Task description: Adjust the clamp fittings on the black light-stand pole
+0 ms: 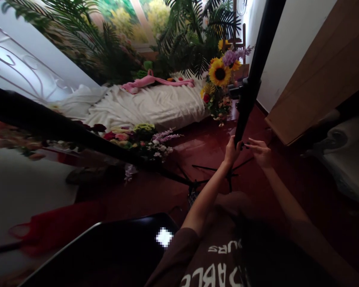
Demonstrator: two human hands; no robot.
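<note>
A black light stand [247,99] rises before me, its upper pole leaning to the upper right. My left hand [232,151] is wrapped round its lower pole. On the pole's right side, a small dark knob [244,146] sticks out. My right hand [259,152] has its thumb and fingertips pinched at the outer end of this knob; the fine contact is dark and small. Higher up the pole sits a black clamp joint [239,91]. The stand's legs [229,175] spread over the floor below my hands.
A second black pole [77,139] slants across the left. Behind are a white-draped bench [155,103] with a pink plush toy [146,81], sunflowers [219,72] and more flowers [137,137]. A brown panel [314,79] leans at right. A dark glossy screen [107,251] lies lower left.
</note>
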